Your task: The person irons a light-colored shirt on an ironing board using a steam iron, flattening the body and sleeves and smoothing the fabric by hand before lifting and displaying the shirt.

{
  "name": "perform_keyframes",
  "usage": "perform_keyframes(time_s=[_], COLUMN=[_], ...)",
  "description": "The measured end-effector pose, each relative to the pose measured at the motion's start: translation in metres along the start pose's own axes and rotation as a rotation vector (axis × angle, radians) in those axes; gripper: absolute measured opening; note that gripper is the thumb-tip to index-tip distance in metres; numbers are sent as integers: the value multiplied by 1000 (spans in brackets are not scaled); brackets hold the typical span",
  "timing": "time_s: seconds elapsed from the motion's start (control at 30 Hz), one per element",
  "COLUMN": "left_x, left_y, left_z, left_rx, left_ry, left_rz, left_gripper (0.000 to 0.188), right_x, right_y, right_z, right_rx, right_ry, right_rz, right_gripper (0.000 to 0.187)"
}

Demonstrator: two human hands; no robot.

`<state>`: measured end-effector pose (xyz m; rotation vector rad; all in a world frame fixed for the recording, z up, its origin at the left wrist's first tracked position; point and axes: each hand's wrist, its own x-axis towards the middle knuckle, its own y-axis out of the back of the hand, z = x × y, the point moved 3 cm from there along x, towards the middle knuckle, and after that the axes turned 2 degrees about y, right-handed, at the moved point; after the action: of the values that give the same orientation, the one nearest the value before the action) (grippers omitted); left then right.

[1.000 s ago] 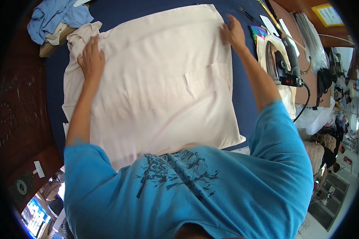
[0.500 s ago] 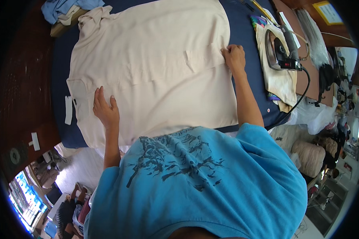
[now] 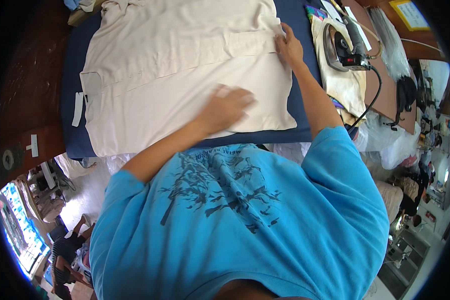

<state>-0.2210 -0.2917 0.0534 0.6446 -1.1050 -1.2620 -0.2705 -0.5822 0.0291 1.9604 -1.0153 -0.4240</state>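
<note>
A cream-coloured garment (image 3: 150, 107) lies spread over a dark blue padded board (image 3: 265, 137). Across it run soft creases and a long horizontal fold line. My left hand (image 3: 227, 107) is over its lower right part, smeared by motion, so its fingers cannot be made out. My right hand (image 3: 289, 47) rests at the garment's right edge, fingers stretched forward and the thumb apart. To the right of that hand, an iron (image 3: 337, 50) with a black cord sits on a folded pale cloth (image 3: 342, 92).
A white strip (image 3: 77, 109) lies by the garment's left edge. Beyond the iron are a brown board (image 3: 380, 60) and clear plastic sheeting (image 3: 392, 140). Dark reddish-brown wood (image 3: 30, 80) borders the left side. Another person (image 3: 67, 255) is at lower left.
My left hand has swept right across the garment from its left part. My right hand has loosened from a pinch at the edge. The garment's near edge now lies flat on the board.
</note>
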Motion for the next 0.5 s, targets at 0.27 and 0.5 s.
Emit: perform_keyframes(time_s=[0.27,0.5], left_x=[77,72], left_y=[-102,-99], left_z=[92,108], left_rx=[92,-277], left_ry=[-102,-100], left_rz=[-98,-93], left_gripper=[37,18], right_x=[22,9], right_y=[0,6], right_z=[9,7], right_rx=[-40,-129], right_ry=[195,44], right_rz=[4,17], right_gripper=[33,34])
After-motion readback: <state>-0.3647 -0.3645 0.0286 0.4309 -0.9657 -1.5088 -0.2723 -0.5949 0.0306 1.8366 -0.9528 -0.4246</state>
